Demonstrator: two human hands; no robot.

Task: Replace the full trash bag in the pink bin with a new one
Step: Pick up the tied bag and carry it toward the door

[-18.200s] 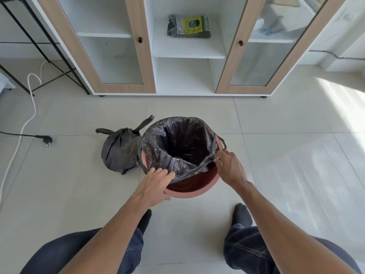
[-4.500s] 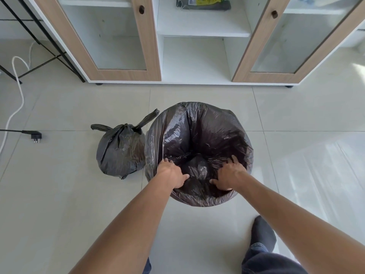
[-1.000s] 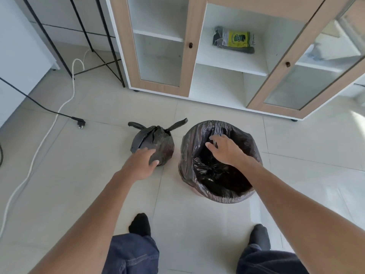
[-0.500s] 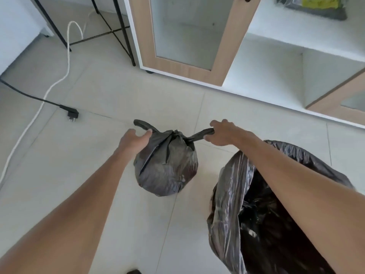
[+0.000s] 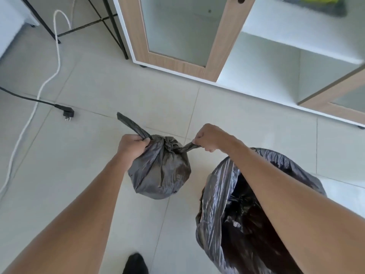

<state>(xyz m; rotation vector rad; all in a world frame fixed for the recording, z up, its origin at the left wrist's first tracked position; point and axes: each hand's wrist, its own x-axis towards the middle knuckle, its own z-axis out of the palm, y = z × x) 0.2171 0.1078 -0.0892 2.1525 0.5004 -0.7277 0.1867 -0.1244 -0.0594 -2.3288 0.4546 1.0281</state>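
The full trash bag (image 5: 161, 173), black and knotted at the top, sits on the floor tiles in the middle of the view. My left hand (image 5: 132, 145) is closed around its left tie strap, whose end sticks up to the left. My right hand (image 5: 209, 138) grips the right strap, pulled taut away from the knot. The new black bag (image 5: 217, 194) lines the bin at the lower right, folded over the rim so that no pink shows. My right forearm crosses above its opening.
A wood-framed cabinet (image 5: 215, 48) with glass doors stands behind, its middle section open, with a dark and yellow packet (image 5: 318, 4) on a shelf. A black plug (image 5: 68, 113) and a white cord (image 5: 47, 80) lie on the floor at left. Black frame legs (image 5: 112, 26) stand at upper left.
Both hands left the bin and took the straps of the full bag. In the last half second they drew the straps apart more tightly and the view came closer.
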